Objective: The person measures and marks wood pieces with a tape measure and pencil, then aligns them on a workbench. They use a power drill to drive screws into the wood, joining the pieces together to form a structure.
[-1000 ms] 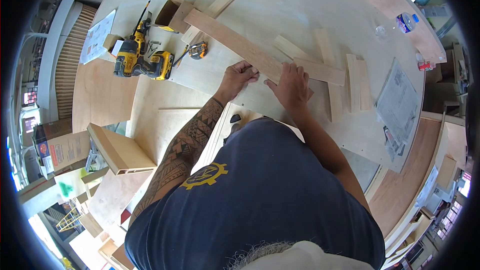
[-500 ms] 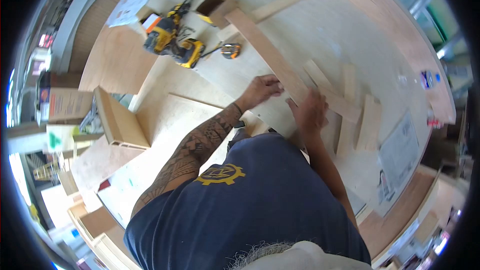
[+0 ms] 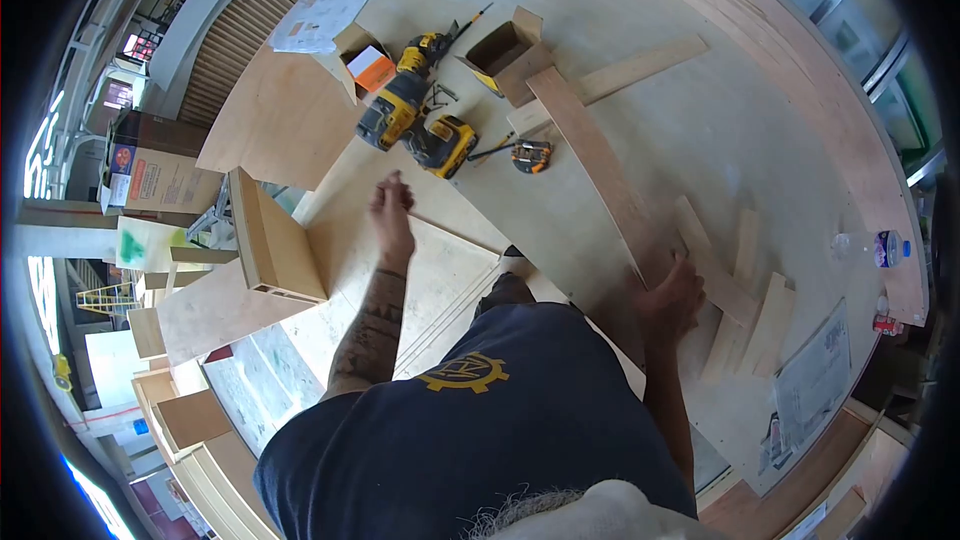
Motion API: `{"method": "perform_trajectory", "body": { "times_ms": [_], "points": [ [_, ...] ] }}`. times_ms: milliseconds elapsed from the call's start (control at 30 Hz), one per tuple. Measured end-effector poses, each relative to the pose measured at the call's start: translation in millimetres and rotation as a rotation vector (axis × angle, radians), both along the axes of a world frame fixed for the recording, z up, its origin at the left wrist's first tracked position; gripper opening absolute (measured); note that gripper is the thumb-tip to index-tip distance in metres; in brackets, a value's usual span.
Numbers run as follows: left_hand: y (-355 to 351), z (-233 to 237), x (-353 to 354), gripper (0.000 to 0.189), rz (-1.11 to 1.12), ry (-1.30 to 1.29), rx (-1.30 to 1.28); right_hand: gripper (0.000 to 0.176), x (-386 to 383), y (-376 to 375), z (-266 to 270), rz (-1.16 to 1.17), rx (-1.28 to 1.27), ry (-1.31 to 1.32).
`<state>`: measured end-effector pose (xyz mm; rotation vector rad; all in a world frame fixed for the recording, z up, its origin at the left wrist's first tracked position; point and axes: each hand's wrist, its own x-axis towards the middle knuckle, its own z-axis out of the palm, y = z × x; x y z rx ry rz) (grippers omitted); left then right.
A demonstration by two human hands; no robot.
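Note:
A long wooden board [image 3: 590,160] lies across the plywood workbench [image 3: 700,90]. My right hand [image 3: 672,296] rests on its near end, fingers pressed flat on the wood. My left hand [image 3: 390,205] is off the board, stretched out over the bench to the left with fingers apart and nothing in it. It is nearest to the yellow and black cordless drill [image 3: 415,120], a short way beyond the fingertips. A tape measure [image 3: 532,155] lies between the drill and the board.
Several short wood strips [image 3: 745,290] lie right of the board. An open cardboard box [image 3: 505,45], screws, papers [image 3: 325,10] and a pencil sit near the drill. A wooden box piece [image 3: 270,240] stands off the bench's left edge. A water bottle [image 3: 890,248] lies far right.
My left hand has left the board and swung left toward the drill. My right hand stays on the board's near end. The view has turned to the left.

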<state>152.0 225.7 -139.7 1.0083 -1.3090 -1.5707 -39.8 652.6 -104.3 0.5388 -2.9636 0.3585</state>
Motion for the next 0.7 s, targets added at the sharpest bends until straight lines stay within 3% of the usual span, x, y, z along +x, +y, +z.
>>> {"method": "perform_trajectory", "body": {
  "times_ms": [133, 267, 333, 400, 467, 533, 567, 600, 667, 700],
  "points": [
    [-109.2, 50.7, -33.8, 0.031, 0.099, -0.025, -0.207, 0.084, 0.9, -8.7, 9.6, -0.056, 0.036, -0.039],
    [-226.9, 75.7, -77.3, 0.036, -0.054, -0.392, -0.604, 0.082, 1.3, -10.6, 9.3, -0.076, 0.041, -0.056],
    [-286.2, 68.9, -103.1, 0.034, -0.035, -0.561, -0.887, 0.082, -1.1, -17.1, 13.9, -0.078, 0.044, -0.068],
    [-345.7, 50.6, -127.4, 0.033, -0.098, -0.608, -0.898, 0.08, -2.3, -26.1, 28.0, -0.181, 0.078, -0.238],
    [-380.1, 44.1, -142.8, 0.032, -0.171, -0.655, -0.918, 0.079, -1.2, -19.9, 11.9, -0.13, 0.031, -0.136],
    [-405.4, 38.2, -159.1, 0.035, -0.476, -1.044, -0.922, 0.077, -2.3, -18.9, 9.8, -0.091, -0.018, -0.041],
    [-413.6, 33.4, -167.3, 0.036, -0.57, -1.169, -1.06, 0.076, -2.4, -17.2, 7.8, -0.093, -0.014, -0.053],
    [-429.7, 21.7, -175.7, 0.036, -0.591, -1.158, -1.072, 0.075, -0.8, -17.4, 8.7, -0.098, -0.009, -0.068],
    [-450.8, 4.0, -195.0, 0.036, -0.789, -1.45, -1.247, 0.074, -2.3, -15.5, 4.6, -0.1, 0.01, -0.049],
    [-451.0, -3.4, -195.3, 0.025, -0.732, -1.439, -1.368, 0.073, -3.1, -13.8, 2.6, -0.07, 0.024, -0.026]
  ]
}}
